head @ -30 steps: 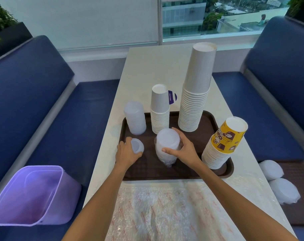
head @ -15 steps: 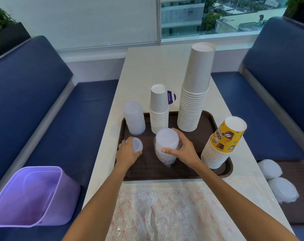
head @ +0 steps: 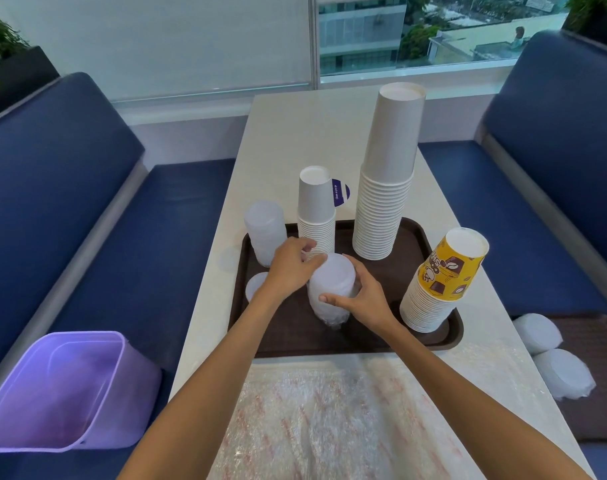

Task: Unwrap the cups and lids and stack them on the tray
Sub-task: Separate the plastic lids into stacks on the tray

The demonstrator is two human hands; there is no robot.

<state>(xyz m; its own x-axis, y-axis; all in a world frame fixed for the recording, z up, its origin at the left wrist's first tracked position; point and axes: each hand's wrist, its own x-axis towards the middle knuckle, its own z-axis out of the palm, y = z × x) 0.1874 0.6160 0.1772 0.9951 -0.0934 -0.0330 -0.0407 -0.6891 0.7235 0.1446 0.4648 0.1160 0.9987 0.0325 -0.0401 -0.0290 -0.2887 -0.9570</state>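
Note:
A brown tray [head: 430, 342] holds a tall white cup stack [head: 387, 202], a short white cup stack [head: 315, 216], a leaning yellow printed cup stack [head: 444, 282] and a bare translucent lid stack [head: 264, 233]. In the tray's middle stands a lid stack still in clear wrap [head: 330, 292]. My right hand [head: 362, 301] grips its right side, thumb in front. My left hand [head: 290, 268] pinches at the stack's top left rim with curled fingers. A small low pile of lids [head: 256, 287] lies on the tray's left, half hidden by my left wrist.
Crumpled clear wrap [head: 330, 417] covers the near table. A purple bin [head: 52, 389] sits on the left bench. On the right bench a second brown tray [head: 593, 341] carries two wrapped lid stacks [head: 537, 332] [head: 565, 374]. Blue bench backs flank the table.
My left hand let go of the small lids at the tray's left and moved right and up onto the top of the wrapped stack. The right hand stayed on that stack.

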